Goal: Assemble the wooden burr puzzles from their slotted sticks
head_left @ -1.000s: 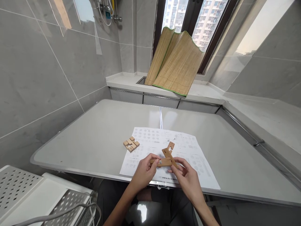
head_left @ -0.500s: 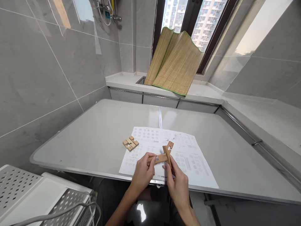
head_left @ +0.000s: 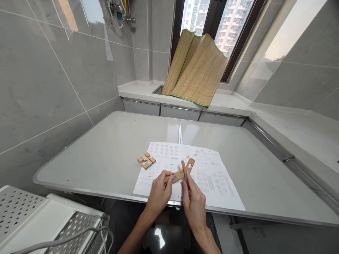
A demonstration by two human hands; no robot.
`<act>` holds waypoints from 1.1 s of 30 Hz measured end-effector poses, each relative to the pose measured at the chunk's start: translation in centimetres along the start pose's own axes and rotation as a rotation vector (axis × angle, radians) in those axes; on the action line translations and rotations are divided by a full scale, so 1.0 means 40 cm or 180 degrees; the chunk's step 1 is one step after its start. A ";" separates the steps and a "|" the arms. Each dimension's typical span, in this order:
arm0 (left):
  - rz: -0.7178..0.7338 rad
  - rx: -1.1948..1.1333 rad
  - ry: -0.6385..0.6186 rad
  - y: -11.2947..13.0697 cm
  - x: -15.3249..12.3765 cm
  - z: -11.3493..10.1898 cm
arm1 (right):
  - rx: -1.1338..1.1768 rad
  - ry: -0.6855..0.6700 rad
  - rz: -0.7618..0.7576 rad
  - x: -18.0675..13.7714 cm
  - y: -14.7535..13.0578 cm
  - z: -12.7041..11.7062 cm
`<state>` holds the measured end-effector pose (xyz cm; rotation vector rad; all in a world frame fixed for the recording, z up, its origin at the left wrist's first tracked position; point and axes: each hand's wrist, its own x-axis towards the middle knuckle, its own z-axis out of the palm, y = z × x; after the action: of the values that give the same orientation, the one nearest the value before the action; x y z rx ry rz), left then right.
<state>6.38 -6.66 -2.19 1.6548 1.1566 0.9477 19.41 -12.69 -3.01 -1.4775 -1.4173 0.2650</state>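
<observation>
Rotated upright since earlier: right hand (head_left: pixel 194 203) pinching vertical wooden piece (head_left: pixel 183 170), left hand (head_left: pixel 159 194) gripping crossbar (head_left: pixel 176 175), axis 8-to-2 o'clock.

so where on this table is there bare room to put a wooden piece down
Bare grey table lies left of the white printed sheet, beyond the small cluster of wooden blocks, and also right of the sheet toward the metal rail. It is crowded at the sheet's near edge, where the left hand and right hand hold the notched wooden bars.
</observation>
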 end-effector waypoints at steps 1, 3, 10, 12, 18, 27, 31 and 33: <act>0.0044 0.0044 -0.0006 0.000 0.001 -0.002 | 0.0039 -0.0051 -0.0008 0.001 0.001 -0.004; 0.0115 0.0093 -0.0031 0.000 0.002 -0.005 | 0.0099 -0.0144 -0.0031 0.001 0.004 -0.010; 0.0099 0.0109 -0.0026 0.000 0.005 -0.005 | 0.0089 -0.0122 -0.0036 -0.013 0.015 -0.004; 0.0079 0.0108 0.0005 0.000 0.005 -0.005 | 0.0067 -0.0109 -0.0038 -0.014 0.014 0.002; 0.0052 0.0121 0.0067 0.003 0.005 -0.006 | -0.0061 0.0021 0.0043 -0.018 0.014 0.015; -0.0017 0.0001 0.0138 0.003 0.009 -0.002 | -0.0096 0.0038 0.0034 -0.016 0.017 0.024; -0.0076 -0.0089 0.0111 0.007 0.008 -0.002 | -0.0101 0.0055 0.0057 -0.014 0.013 0.025; -0.0108 -0.0119 0.0113 0.010 0.007 -0.002 | -0.0105 0.0118 0.0066 -0.013 0.013 0.027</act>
<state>6.50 -6.42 -1.77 1.5897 1.1801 0.9749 18.77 -12.46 -4.15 -1.5171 -1.3834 0.2270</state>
